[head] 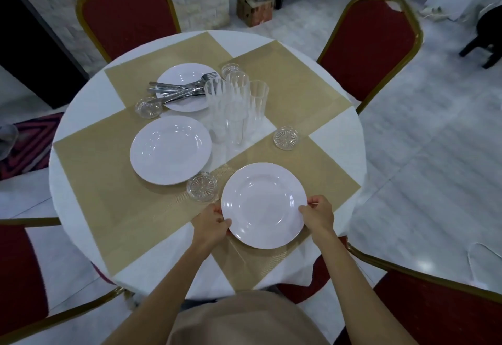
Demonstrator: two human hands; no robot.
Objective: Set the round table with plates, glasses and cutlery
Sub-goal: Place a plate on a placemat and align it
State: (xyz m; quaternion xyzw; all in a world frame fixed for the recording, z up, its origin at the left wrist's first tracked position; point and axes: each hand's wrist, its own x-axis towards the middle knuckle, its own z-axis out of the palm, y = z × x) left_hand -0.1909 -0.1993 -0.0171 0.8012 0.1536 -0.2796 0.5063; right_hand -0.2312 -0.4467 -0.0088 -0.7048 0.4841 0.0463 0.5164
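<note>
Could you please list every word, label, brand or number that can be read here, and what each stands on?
None: no text can be read in this view.
The near plate, the glasses, the cutlery and the placemats bear no print.
The box on the floor by the far wall: any markings are too blurred to read.

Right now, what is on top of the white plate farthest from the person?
A heap of silver metal cutlery lies across the far round white plate, with fork tines showing. The count of pieces and the plate surface beneath the heap are hidden.
</note>
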